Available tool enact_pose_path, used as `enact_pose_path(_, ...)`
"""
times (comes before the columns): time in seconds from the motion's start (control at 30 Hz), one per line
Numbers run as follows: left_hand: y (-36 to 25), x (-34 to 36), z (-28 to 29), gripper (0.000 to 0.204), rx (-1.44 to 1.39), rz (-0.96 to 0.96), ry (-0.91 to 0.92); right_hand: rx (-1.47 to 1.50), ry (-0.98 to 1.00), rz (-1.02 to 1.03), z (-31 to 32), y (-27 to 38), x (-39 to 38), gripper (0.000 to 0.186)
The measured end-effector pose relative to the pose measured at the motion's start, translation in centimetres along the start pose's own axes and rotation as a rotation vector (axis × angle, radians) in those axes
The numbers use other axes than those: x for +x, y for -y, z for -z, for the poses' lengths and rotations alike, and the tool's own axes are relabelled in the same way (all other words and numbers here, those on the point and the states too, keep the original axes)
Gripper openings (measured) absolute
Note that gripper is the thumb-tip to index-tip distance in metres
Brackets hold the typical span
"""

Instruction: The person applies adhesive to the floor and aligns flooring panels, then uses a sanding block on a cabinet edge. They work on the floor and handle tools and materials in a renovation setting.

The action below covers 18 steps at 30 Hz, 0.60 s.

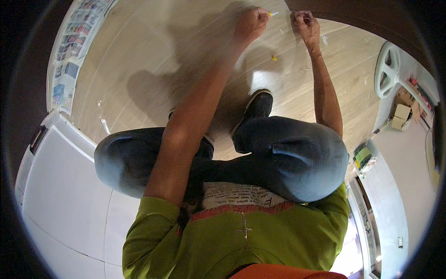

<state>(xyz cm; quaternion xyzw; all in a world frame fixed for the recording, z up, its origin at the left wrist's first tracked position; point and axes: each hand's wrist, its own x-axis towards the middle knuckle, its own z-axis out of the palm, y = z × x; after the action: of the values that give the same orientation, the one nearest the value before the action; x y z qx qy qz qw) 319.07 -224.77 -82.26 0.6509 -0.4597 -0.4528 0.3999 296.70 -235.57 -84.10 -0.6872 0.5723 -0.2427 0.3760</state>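
Wood-look plank floor (pixel 111 79): spread beneath the person, with a printed paper sheet (pixel 69 69) along the left edge and a white wheel-shaped frame (pixel 388 69) at the right.
Dark brown panel (pixel 364 16): across the upper right, its curved-looking edge close to the right hand (pixel 307 27).
Left hand (pixel 252 24): stretched forward, thumb and fingertips pinched narrowly on a small yellow-and-white piece (pixel 272 14), which sticks out toward the right hand.
Right hand: fingers curled in close together beside the panel's edge; whether they grip anything or touch the panel, I cannot tell.
Gap between hands: plain to see; the held piece does not reach the right hand.
Loose yellow piece (pixel 274 58): on the planks, nearer the person than the hands, just beyond the dark shoe (pixel 260 104), with neither hand on it.
White scrap (pixel 324 40): on the planks just beside the right wrist.
Done so far: one piece is in the fingers; nothing visibly finished shows.
Left over: the loose piece lies unused, and the rest is too small to judge.
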Motion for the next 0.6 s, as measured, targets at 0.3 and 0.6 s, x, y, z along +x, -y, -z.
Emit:
enact_pose_path(0.3,-1.3,-0.1,-3.1,0.029,-0.615,0.147,0.082,0.241,0.216,-0.017,2.2,1.5,-4.8,0.034)
enact_pose_path(0.6,8.5,2.3,-5.6,0.022,-0.715,0.021,-0.087,-0.49,0.49,0.184,8.2,7.8,-4.9,0.034)
